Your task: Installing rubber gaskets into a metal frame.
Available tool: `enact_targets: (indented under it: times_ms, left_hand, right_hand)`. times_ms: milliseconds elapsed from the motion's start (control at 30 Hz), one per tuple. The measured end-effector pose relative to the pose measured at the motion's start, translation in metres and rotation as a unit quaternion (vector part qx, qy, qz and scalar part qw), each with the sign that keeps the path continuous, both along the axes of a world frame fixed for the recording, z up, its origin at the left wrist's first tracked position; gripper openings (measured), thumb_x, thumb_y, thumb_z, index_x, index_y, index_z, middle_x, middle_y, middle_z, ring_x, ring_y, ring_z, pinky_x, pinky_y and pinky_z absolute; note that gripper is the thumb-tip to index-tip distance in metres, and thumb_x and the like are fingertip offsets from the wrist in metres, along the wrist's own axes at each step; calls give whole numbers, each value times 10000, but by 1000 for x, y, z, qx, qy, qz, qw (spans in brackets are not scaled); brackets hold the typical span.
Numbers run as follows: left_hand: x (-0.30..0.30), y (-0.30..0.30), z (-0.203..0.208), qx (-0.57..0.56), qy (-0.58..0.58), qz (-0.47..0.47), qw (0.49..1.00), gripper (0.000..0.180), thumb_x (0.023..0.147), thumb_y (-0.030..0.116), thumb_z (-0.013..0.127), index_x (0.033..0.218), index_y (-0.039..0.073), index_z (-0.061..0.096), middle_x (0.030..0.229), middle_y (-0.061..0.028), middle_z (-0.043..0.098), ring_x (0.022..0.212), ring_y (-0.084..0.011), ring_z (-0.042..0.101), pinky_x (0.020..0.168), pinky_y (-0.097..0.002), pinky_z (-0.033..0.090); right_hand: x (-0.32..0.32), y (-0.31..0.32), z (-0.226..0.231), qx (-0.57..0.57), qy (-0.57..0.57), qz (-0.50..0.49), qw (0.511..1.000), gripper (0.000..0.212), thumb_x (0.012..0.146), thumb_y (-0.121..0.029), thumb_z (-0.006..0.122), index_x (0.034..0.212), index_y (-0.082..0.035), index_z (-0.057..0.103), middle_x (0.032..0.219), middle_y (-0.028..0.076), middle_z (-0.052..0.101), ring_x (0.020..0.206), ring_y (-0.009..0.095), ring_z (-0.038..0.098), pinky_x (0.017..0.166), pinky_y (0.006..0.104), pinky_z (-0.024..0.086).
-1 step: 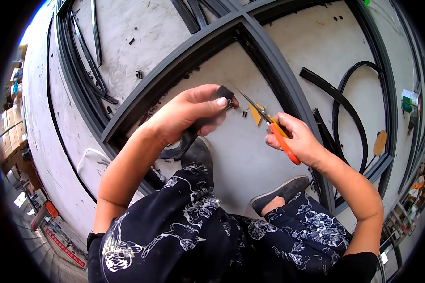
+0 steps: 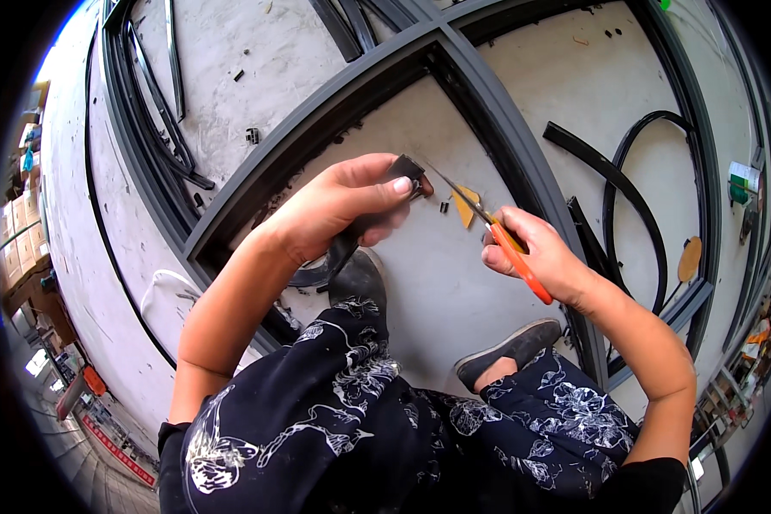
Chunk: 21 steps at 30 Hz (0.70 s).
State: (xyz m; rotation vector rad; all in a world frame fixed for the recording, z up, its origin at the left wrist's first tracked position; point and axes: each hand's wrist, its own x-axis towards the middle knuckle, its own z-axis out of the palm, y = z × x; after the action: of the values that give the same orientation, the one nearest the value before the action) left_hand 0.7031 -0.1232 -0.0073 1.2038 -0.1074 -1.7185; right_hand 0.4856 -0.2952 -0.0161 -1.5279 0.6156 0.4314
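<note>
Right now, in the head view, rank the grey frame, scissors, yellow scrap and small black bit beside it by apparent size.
1. Grey frame
2. Scissors, perhaps enlarged by nearness
3. Yellow scrap, partly hidden
4. Small black bit

The left hand (image 2: 343, 197), lower fingers (image 2: 385, 227) blurred, partly hides the black strip (image 2: 409, 167). The right hand (image 2: 540, 253) partly covers the scissors (image 2: 520, 266). The far edge crops the grey frame (image 2: 488, 86).

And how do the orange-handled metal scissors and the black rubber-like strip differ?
The orange-handled scissors are in the right hand; the black strip is in the left hand. The orange-handled scissors have slim, pointed blades, while the black strip has a broad, blunt end. The orange-handled scissors show bright orange and metal, whereas the black strip looks dark throughout. Both are hand-held.
</note>
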Motion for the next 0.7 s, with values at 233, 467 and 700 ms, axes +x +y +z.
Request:
enact_targets:
  times_ms: [233, 467, 700]
  left_hand:
    - [-2, 1, 0, -20, -26, -25, 999, 264, 948, 237, 605, 1073, 6, 625, 685, -14, 554, 515, -70, 468, 483, -191, 378]
    - [-6, 0, 3, -16, -49, -31, 998, 260, 946, 228, 607, 1053, -7, 639, 662, -13, 552, 507, -72, 456, 482, -197, 371]
    - [-9, -2, 4, -18, -44, -30, 998, 258, 942, 218, 609, 1049, -15, 640, 649, -10, 542, 499, -70, 447, 484, -202, 357]
  right_hand:
    - [1, -3, 11, 130, 10, 36, 991, 525, 860, -592, 618, 852, -78, 510, 701, -28, 450, 569, 57, 398, 515, 206, 366]
    - [0, -3, 13, 72, -6, 54, 996, 511, 847, -540, 672, 835, -54, 518, 688, -22, 447, 597, 56, 410, 535, 211, 376]
    - [0, 1, 20, 82, -3, 9, 997, 469, 819, -465, 740, 765, -58, 511, 674, -25, 456, 565, 44, 410, 489, 198, 356]
